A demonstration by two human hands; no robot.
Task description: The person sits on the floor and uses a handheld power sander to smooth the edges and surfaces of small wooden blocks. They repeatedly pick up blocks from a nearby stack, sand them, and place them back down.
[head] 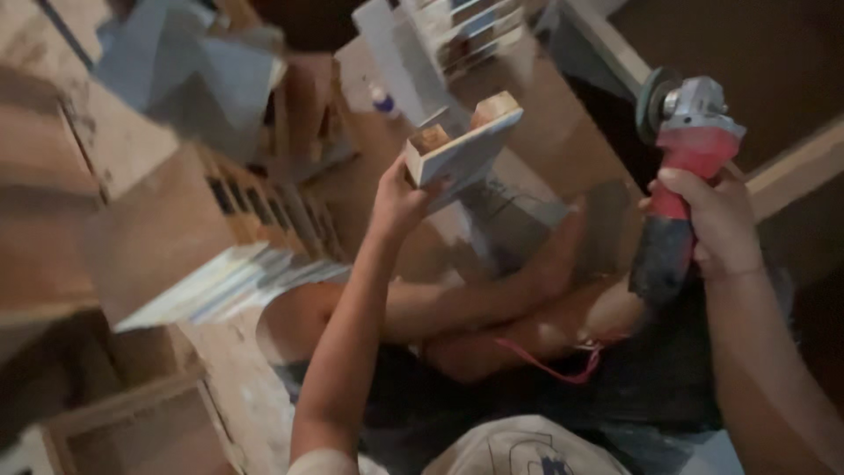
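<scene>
Right now both hands are full. Left hand (397,198) is closed on the lower corner of a small wooden piece (462,145), a flat pale board w/ two short blocks standing on its top edge, held up at about face height and tilted. Right hand (714,220) is wrapped tight round the red-and-black body of an angle grinder (681,167), disc end up, well apart from the wood.

Progress, as a judgement: disc isn't touching the piece, no dust or sparks in view, so no grinding going on at this instant. Blur is too heavy to tell whether the piece's edges are already smoothed or still rough.

Room: person sits on the floor, bare crossed legs (492,308) directly under both hands. Stacked boards and wood panels (220,229) crowd close on the left; a pale beam (791,171) runs behind the grinder on the right. Open air lies mostly between the two hands, above the lap.
</scene>
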